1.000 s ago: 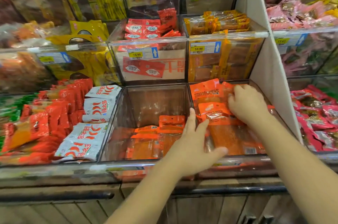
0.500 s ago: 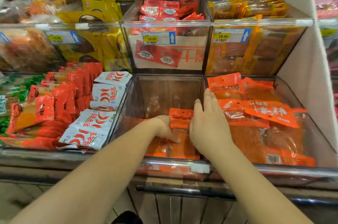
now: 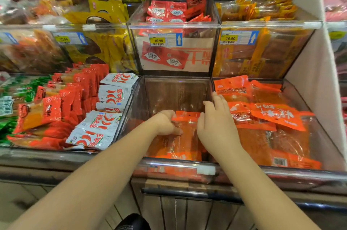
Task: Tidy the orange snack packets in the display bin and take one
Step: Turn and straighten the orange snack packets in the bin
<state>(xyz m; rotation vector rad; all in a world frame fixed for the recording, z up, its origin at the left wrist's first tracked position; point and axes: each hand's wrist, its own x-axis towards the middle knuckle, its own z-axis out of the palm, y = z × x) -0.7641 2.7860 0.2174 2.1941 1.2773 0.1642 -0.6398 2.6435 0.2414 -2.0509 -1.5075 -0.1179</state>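
Orange snack packets lie stacked at the 6 o'clock end of the clear display bin. The left hand, at their 9 o'clock edge, grasps the top packets. The right hand, at 3 o'clock, is released with fingers straight. White chilli packets lie farther toward 9 o'clock.

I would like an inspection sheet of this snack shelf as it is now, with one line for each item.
Surface: centre bin is clear plastic; its back half is bare.
Job's things: orange packets lie flat at the front of the centre bin; more of them fill the right bin.
Clutter: white chilli packets and red packets in the left bin.
Grippers: left hand grips the orange packets; right hand has straight fingers, at the wall between the two bins.
Cables: nothing seen.
Surroundings: upper bins with 10.90 price tags; white side panel.
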